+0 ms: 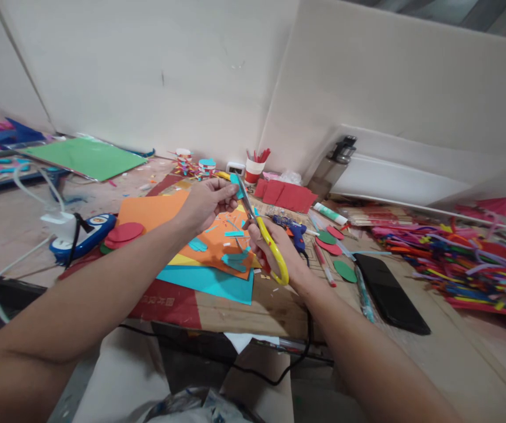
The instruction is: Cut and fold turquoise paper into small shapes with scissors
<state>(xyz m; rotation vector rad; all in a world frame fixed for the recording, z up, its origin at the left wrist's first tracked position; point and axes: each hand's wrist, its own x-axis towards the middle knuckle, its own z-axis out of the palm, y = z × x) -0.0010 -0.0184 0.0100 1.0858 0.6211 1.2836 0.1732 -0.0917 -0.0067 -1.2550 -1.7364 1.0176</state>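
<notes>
Between the thumb and fingers of my left hand point(211, 202) is a small piece of blue paper point(236, 185). My right hand point(274, 244) is wrapped round the yellow handles of a pair of scissors point(274, 252). The scissors' blades point up and away from me, and the blue piece lies against them near their tips. Below both hands, orange sheets point(153, 212) carry blue cut pieces point(198, 244) and thin scraps. A larger blue sheet point(208, 283) sticks out from under them toward me.
Right of my hands lie a blue glue gun point(295, 234), a glue stick point(329, 214), a black phone point(391, 294) and a heap of colourful pipe cleaners point(477, 258). At the left are a power strip point(83, 238) and a green sheet point(85, 157). A paper cup point(254, 170) stands at the back.
</notes>
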